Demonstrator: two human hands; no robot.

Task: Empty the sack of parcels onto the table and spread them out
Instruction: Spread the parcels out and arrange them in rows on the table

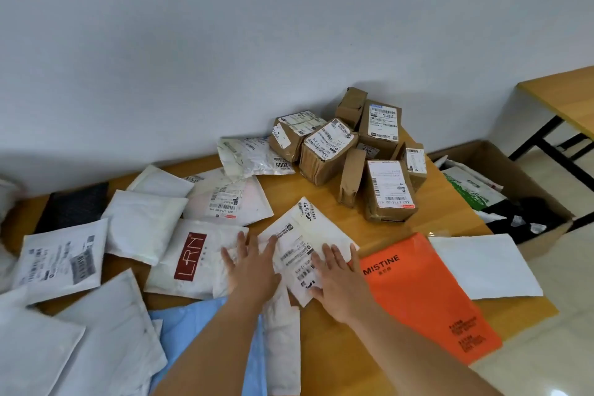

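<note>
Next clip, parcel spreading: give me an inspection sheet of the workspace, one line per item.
Surface: wooden table against a pale wall, largely covered.
Job's things: flat white mailers spread left and centre, several overlapping; orange MISTINE bag overhanging the near edge; brown boxes still piled at the back; light blue bag at the near edge; no sack seen.
Clutter: dark item at the far left.
Hands: left hand and right hand flat, fingers straight, pressing a labelled white mailer.
Cables: nothing seen.
Surroundings: open cardboard box holding bags on the floor to the right; second table beyond it.
</note>
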